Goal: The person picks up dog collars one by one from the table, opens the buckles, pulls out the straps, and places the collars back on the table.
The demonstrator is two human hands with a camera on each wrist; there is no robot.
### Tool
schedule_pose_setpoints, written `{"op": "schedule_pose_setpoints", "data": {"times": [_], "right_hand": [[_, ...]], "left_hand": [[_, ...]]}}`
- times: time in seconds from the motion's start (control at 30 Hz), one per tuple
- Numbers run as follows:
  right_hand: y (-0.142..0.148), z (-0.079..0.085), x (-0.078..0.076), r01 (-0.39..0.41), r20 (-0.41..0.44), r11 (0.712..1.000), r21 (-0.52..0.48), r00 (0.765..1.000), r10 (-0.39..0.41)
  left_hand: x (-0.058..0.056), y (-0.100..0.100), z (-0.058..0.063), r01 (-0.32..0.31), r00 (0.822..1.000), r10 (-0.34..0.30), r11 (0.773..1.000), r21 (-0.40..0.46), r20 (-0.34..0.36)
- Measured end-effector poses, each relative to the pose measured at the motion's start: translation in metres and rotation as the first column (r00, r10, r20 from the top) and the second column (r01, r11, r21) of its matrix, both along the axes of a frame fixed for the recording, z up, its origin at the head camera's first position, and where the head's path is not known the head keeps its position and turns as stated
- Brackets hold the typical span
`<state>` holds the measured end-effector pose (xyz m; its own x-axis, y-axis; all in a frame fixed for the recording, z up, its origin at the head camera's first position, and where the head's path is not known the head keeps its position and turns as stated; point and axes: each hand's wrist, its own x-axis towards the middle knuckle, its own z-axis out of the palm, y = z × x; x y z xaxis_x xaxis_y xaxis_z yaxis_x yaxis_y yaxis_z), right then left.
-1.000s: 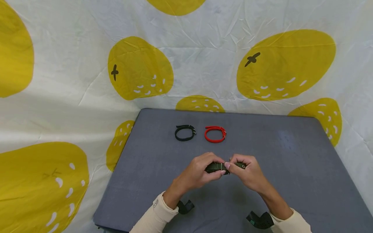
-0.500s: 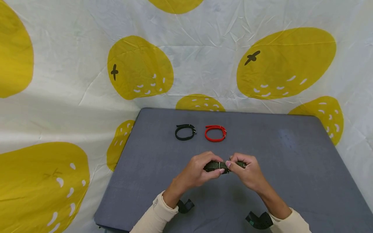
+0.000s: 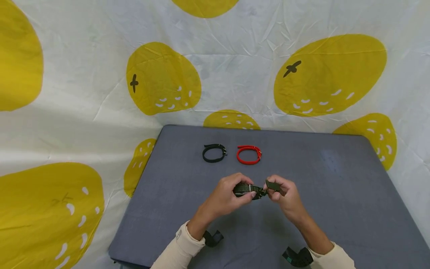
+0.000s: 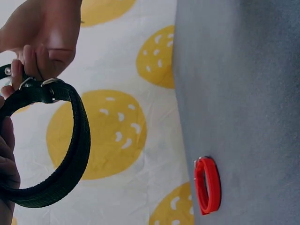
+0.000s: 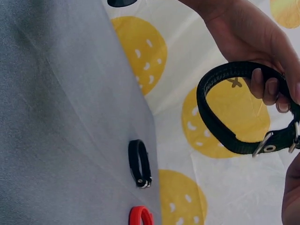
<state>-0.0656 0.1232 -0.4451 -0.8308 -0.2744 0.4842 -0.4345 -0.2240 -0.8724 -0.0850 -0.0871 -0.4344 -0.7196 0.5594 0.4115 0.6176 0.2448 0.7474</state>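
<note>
Between both hands, above the table, is a dark green pet collar [image 3: 243, 189] bent into a loop. My left hand [image 3: 226, 196] grips the loop, fingers on the far side and thumb in front. My right hand [image 3: 289, 200] pinches the collar near its strap end [image 3: 273, 186], which sticks out past the fingers. Metal rings and the buckle [image 5: 262, 144] sit between the two hands; the right wrist view shows an eyelet beside them. In the left wrist view the collar's round band [image 4: 80, 145] hangs wide, and the right fingers [image 4: 41, 63] are curled near the buckle.
A black collar [image 3: 213, 160] and a red collar [image 3: 248, 162] lie buckled side by side at the back of the grey table [image 3: 161, 209]. Behind it hangs a white cloth [image 3: 235, 82] printed with yellow fruit. Each wrist wears a black strap.
My hands have drawn slightly apart, the left shifting a little left. The strap end now stands out above the right fingers, and the buckle shows between the hands.
</note>
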Motion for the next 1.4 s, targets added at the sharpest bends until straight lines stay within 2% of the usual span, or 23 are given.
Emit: {"op": "schedule_pose_setpoints", "data": {"times": [0.07,0.17,0.23,0.3,0.47,0.53,0.6,0.67,0.8,0.93,1.03,1.1,1.23,1.3,1.4], "right_hand": [[0.0,-0.001,0.001,0.027,0.015,1.0,-0.014,1.0,-0.027],[0.001,-0.001,0.002,0.14,0.061,0.988,0.068,0.988,-0.144],[0.001,0.0,0.002,0.206,0.085,0.967,0.153,0.972,-0.22],[0.002,0.002,0.004,0.253,0.111,0.931,0.262,0.951,-0.29],[-0.002,0.018,0.01,0.248,0.178,0.862,0.442,0.918,-0.355],[-0.005,0.024,0.012,0.24,0.194,0.848,0.473,0.91,-0.366],[-0.008,0.028,0.014,0.244,0.201,0.836,0.492,0.902,-0.381],[-0.01,0.028,0.016,0.262,0.187,0.823,0.503,0.897,-0.4],[-0.012,0.023,0.017,0.331,0.071,0.802,0.498,0.906,-0.418],[-0.013,0.007,0.015,0.393,-0.083,0.812,0.433,0.914,-0.398],[-0.014,-0.006,0.013,0.438,-0.21,0.813,0.384,0.899,-0.385],[-0.015,-0.013,0.014,0.477,-0.294,0.795,0.374,0.874,-0.386],[-0.018,-0.017,0.018,0.536,-0.417,0.749,0.388,0.827,-0.376],[-0.019,-0.018,0.02,0.546,-0.429,0.726,0.418,0.823,-0.373],[-0.019,-0.021,0.021,0.552,-0.449,0.702,0.451,0.819,-0.356]], "left_hand": [[0.0,-0.001,0.0,-0.005,1.0,0.004,1.0,-0.004,-0.009],[-0.001,-0.004,-0.001,-0.004,0.999,0.004,1.0,-0.005,-0.033],[-0.002,-0.006,-0.002,-0.006,0.999,0.006,1.0,-0.003,-0.048],[-0.003,-0.007,-0.003,-0.009,0.998,0.009,1.0,0.001,-0.06],[-0.005,-0.01,-0.006,-0.03,0.995,0.027,0.999,-0.032,-0.095],[-0.007,-0.01,-0.008,-0.042,0.992,0.034,0.997,-0.06,-0.122],[-0.009,-0.01,-0.012,-0.047,0.985,0.031,0.995,-0.092,-0.169],[-0.011,-0.008,-0.013,-0.055,0.969,0.02,0.989,-0.136,-0.247],[-0.013,-0.004,-0.017,-0.105,0.908,-0.001,0.968,-0.23,-0.42],[-0.013,-0.001,-0.017,-0.172,0.854,0.007,0.948,-0.269,-0.521],[-0.012,0.001,-0.013,-0.212,0.821,0.014,0.936,-0.282,-0.571],[-0.012,0.002,-0.011,-0.237,0.797,0.012,0.926,-0.294,-0.604],[-0.01,0.004,-0.008,-0.262,0.776,0.005,0.912,-0.316,-0.631],[-0.01,0.005,-0.008,-0.262,0.778,-0.006,0.906,-0.332,-0.629],[-0.011,0.005,-0.008,-0.245,0.792,-0.03,0.899,-0.362,-0.61]]}}
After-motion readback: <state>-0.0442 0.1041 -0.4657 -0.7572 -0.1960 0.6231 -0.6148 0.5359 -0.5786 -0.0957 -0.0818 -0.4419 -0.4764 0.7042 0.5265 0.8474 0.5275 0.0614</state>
